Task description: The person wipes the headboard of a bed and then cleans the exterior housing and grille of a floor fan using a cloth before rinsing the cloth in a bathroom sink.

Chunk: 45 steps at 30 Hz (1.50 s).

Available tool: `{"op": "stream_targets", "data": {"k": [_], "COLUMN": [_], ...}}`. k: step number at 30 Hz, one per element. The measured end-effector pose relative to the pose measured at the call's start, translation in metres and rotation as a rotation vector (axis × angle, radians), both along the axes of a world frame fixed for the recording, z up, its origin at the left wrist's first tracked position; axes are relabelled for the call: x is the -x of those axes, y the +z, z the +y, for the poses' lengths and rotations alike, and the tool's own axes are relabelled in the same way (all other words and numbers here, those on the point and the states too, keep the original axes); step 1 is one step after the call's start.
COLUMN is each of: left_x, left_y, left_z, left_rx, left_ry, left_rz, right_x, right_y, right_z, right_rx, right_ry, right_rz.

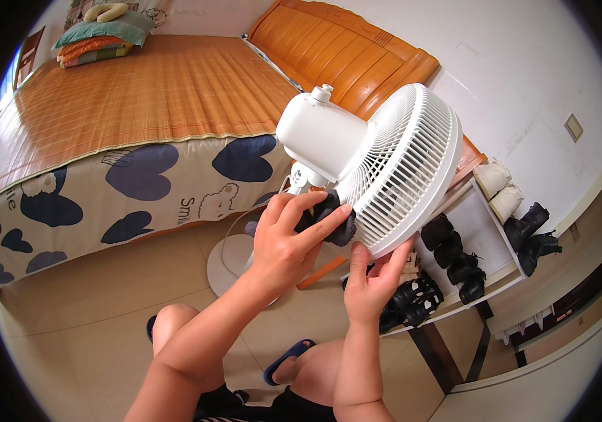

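Observation:
A white pedestal fan (327,134) stands before me, its head tilted and its rear grille (385,169) towards me. In my left hand (288,240) is a dark grey cloth (340,227), pressed against the lower left edge of the grille. Below the rim, my right hand (375,279) holds the underside of the fan's cage, with the thumb on the near side and the fingers partly hidden behind it. The round white base (224,264) rests on the tiled floor, partly hidden by my left forearm.
A bed with a woven mat (164,84) and heart-patterned cover (143,174) lies to the left. At the right, a white shoe rack (491,240) holds several black shoes, near the wall. Blue slippers (288,361) are on my feet. A thin cable runs by the fan's base.

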<state>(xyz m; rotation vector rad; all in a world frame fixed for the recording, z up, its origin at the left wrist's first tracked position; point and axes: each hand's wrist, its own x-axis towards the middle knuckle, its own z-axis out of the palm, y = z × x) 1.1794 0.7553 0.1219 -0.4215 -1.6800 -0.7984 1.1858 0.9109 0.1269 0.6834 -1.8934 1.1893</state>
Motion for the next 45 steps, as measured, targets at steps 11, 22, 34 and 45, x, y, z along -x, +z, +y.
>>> {"op": "stream_targets", "data": {"k": [11,22,34,45], "left_x": [-0.002,0.011,-0.001,0.002], "left_y": [0.000,-0.021,0.000,0.003], "left_z": [0.005,-0.004,-0.010,-0.004], "left_rx": [0.060,0.020,-0.275,-0.248], "left_ry": [0.076,-0.024,-0.281,-0.257], "left_rz": [0.056,-0.123,-0.242,-0.097], "right_x": [0.001,-0.001,-0.001,-0.003], "right_y": [0.000,0.000,-0.005,-0.005], "right_z": [0.003,0.003,0.001,-0.003], "right_rx": [-0.005,0.084,0.013,0.011], "right_ry": [0.007,0.050,0.020,0.006], "right_rz": [0.004,-0.054,0.002,-0.017]}}
